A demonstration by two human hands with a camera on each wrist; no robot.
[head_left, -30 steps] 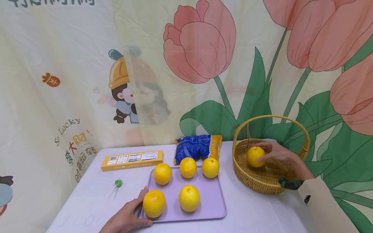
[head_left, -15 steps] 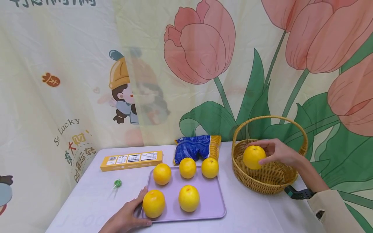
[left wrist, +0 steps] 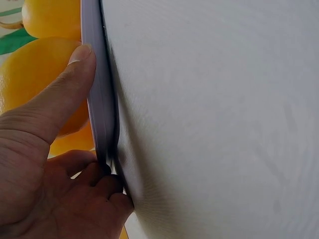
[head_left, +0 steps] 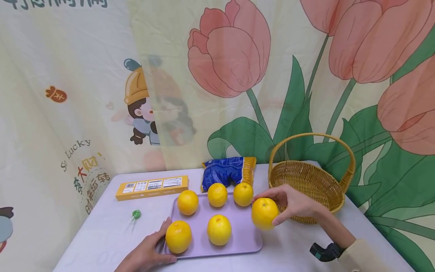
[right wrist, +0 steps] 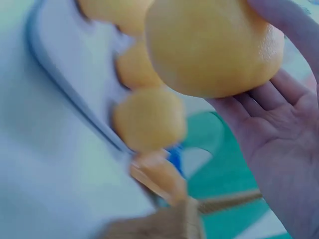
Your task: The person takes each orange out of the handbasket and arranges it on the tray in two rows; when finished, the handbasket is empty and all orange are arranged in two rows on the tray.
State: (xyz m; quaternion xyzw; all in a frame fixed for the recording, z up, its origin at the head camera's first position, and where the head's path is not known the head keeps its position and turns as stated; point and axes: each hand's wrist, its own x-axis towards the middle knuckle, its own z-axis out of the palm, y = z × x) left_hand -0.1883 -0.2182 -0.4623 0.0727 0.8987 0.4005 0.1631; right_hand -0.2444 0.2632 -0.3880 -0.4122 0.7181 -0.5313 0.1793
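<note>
My right hand [head_left: 295, 204] grips an orange [head_left: 264, 214] between thumb and fingers, held up over the right edge of the lilac tray [head_left: 242, 241]. In the right wrist view this orange [right wrist: 214, 45] fills the space beside the palm. My left hand [head_left: 149, 247] holds the tray's front left corner, its thumb along the front rim and its fingers at the left side. Several oranges sit on the tray: three along the back, one [head_left: 219, 229] near the front middle, and one [head_left: 178, 237] right beside my left hand. The wicker basket [head_left: 306, 177] behind my right hand shows a bare inside.
Behind the tray lies a blue and yellow bag [head_left: 224, 172] against the printed curtain. A flat yellow box [head_left: 153, 187] rests at the back left of the white table [head_left: 102, 230]. In front of it is a green lollipop [head_left: 136, 214]. The basket's tall handle [head_left: 314, 135] arches up.
My right hand has lifted the orange out of the basket and carried it left and toward me, to the tray's right edge. My left hand has stayed at the tray corner.
</note>
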